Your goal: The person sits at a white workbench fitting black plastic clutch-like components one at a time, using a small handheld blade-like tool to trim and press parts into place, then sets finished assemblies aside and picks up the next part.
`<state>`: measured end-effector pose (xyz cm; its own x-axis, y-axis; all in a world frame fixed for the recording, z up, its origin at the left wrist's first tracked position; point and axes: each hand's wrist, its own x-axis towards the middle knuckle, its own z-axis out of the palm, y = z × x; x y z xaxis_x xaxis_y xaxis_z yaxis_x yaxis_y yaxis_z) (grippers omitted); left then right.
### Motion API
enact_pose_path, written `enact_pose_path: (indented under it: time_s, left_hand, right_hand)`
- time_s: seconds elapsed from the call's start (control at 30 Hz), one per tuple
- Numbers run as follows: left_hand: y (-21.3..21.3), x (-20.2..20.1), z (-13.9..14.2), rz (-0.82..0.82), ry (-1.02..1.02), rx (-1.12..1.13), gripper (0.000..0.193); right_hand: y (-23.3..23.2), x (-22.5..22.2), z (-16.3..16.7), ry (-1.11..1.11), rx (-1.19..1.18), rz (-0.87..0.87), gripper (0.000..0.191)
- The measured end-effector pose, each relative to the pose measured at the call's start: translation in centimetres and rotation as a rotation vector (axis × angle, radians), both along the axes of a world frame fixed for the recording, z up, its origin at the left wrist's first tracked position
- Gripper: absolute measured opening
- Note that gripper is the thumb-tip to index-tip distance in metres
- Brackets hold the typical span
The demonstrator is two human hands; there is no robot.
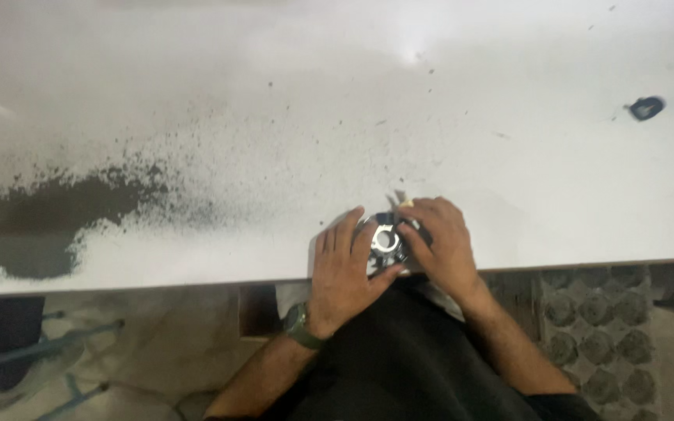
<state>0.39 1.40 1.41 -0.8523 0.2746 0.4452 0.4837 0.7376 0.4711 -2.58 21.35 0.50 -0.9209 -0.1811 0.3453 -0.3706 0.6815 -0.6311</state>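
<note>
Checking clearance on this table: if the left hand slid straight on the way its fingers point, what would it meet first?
The left hand points up and slightly right, its fingertips already on the metal part. Past that lies only bare white table; the way looks free, though depth is unclear.

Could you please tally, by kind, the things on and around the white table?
Round shiny metal part with a centre hole: 1
Small dark blue object: 1
Hands: 2 (left, right)
Green wristwatch: 1
White worn table: 1
Total: 6
</note>
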Motion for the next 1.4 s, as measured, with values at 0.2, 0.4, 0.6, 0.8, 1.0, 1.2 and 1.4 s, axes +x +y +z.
enact_pose_path:
  time_s: [0.2,0.4,0.6,0.8,1.0,1.2,1.4]
  left_hand:
    - [-0.5,0.1,-0.6,-0.024,-0.02,0.081,0.07]
    - [-0.5,-0.4,1.2,-0.041,-0.099,0.142,0.043]
    - [0.0,-1.4,1.6,-0.067,-0.162,0.123,0.04]
    - [-0.5,-2.3,3.2,-0.088,-0.234,0.12,0.039]
    - [0.0,-3.1,3.9,-0.043,-0.36,0.132,0.03]
    - [0.0,-3.1,4.3,-0.031,-0.392,0.125,0.02]
    - [-0.8,-2.4,4.5,-0.034,-0.424,0.236,0.015]
  right_hand:
    - [0.1,0.7,0.5,-0.065,-0.31,-0.079,0.021]
    - [-0.8,1.4,1.0,0.17,-0.137,-0.075,0.022]
    - [0.0,0.6,-0.5,0.078,-0.078,-0.056,0.018]
    - [0.3,0.6,0.2,0.094,-0.082,-0.065,0.009]
    - [-0.9,0.3,1.9,0.226,-0.016,-0.082,0.018]
    - [-1.4,0.0,2.3,0.024,-0.001,-0.003,0.022]
    - [-1.3,0.6,2.4,0.037,0.045,-0.018,0.022]
